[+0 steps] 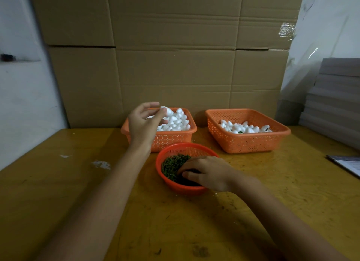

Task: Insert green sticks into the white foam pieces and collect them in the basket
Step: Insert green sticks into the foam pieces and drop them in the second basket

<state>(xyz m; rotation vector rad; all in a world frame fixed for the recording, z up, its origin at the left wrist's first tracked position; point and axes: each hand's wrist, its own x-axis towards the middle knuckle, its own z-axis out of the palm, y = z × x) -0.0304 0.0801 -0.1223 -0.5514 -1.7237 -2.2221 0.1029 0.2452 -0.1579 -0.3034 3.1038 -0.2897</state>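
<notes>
A single wide-angle camera rides on the person's head and looks forward and down over the yellow-brown surface (39, 192). It sits close: both bare forearms enter from the bottom edge and fill much of the lower frame. The right hand (206, 173) lies just below centre in the round red basket (187, 149), and the left hand (144, 122) is raised near mid-frame, pinching a white foam piece (167, 111). The view squarely faces a wall of cardboard boxes (175, 46), which fills the upper half. The lens bends the frame's margins, where a white wall (19, 95) shows at left and stacked grey sheets (335, 97) at right.
</notes>
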